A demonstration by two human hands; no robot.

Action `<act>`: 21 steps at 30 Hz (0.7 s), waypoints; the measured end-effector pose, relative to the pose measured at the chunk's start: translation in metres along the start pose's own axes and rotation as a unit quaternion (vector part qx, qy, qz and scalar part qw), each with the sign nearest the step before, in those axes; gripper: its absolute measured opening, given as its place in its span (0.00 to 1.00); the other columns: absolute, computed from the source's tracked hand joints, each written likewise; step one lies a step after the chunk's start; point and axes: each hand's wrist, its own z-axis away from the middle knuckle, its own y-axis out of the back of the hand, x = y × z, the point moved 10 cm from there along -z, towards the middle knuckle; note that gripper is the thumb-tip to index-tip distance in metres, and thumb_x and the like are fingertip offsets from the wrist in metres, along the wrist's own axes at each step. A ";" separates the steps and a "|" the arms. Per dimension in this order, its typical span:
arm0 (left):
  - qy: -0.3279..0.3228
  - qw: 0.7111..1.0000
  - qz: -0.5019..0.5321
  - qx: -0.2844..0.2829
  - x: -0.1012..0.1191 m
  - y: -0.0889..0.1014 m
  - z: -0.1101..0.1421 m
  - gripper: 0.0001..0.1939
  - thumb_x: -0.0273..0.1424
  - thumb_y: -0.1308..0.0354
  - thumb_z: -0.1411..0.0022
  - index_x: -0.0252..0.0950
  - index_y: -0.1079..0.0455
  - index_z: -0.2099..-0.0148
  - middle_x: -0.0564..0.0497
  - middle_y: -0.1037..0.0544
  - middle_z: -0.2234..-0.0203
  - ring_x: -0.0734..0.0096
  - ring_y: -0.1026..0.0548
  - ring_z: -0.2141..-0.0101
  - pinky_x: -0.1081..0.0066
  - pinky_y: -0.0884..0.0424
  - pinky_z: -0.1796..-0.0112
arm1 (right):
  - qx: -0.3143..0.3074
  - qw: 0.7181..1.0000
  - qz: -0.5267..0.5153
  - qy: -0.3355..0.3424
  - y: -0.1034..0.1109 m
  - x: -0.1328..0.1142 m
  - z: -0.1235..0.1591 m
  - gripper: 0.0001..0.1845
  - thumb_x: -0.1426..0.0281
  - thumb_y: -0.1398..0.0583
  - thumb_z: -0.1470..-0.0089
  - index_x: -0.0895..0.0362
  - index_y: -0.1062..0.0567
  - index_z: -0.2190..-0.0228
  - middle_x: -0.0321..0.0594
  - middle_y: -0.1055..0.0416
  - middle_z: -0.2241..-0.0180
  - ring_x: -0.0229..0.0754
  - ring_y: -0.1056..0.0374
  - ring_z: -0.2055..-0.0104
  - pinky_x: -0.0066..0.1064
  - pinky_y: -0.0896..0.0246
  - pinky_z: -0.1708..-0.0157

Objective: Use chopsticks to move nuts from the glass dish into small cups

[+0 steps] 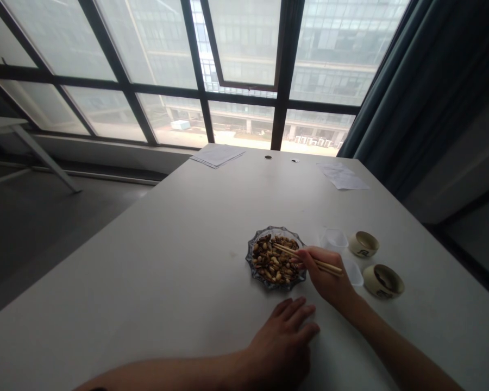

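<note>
The right hand point(321, 274) is curled, pinching a pair of wooden chopsticks point(309, 257) with their tips over the nuts point(274, 260) in a blue-tinted glass dish point(253, 266) on the white table point(146, 271). The left hand point(281, 342) lies open on the table at the dish's 6 o'clock, fingers spread. Two ceramic cups point(363, 244) stand at the dish's 3 o'clock.

Beyond the far edge of the white desk point(146, 260), a wall of dark-framed windows point(195, 54) lets in flat daylight, with a multi-storey building point(330, 76) opposite. A dark teal curtain point(391, 81) hangs past the right corner; a white table point(8, 126) stands on the grey floor point(57, 239) at left.
</note>
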 end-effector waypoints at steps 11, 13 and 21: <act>-0.004 1.000 -0.007 -0.004 -0.003 -0.006 0.000 0.21 0.32 0.42 0.36 0.41 0.35 0.41 0.48 0.37 0.31 0.55 0.46 0.31 0.56 0.51 0.32 | 0.073 0.997 0.032 -0.020 0.045 -0.017 0.001 0.20 0.55 0.39 0.34 0.57 0.15 0.65 0.46 0.16 0.68 0.47 0.19 0.71 0.34 0.22 0.69; -0.004 1.000 -0.006 -0.008 -0.002 -0.005 0.000 0.22 0.32 0.41 0.36 0.41 0.35 0.41 0.48 0.38 0.31 0.54 0.46 0.31 0.55 0.51 0.32 | 0.097 0.995 0.032 -0.017 0.060 -0.031 0.003 0.19 0.55 0.38 0.35 0.57 0.15 0.65 0.46 0.16 0.69 0.47 0.19 0.71 0.34 0.21 0.69; 0.000 1.000 0.001 -0.019 -0.002 -0.004 -0.002 0.25 0.26 0.42 0.40 0.42 0.35 0.40 0.48 0.37 0.31 0.55 0.45 0.30 0.55 0.49 0.32 | 0.288 0.938 0.180 -0.064 0.197 -0.079 0.055 0.11 0.58 0.33 0.40 0.52 0.15 0.62 0.45 0.16 0.66 0.48 0.18 0.69 0.30 0.20 0.69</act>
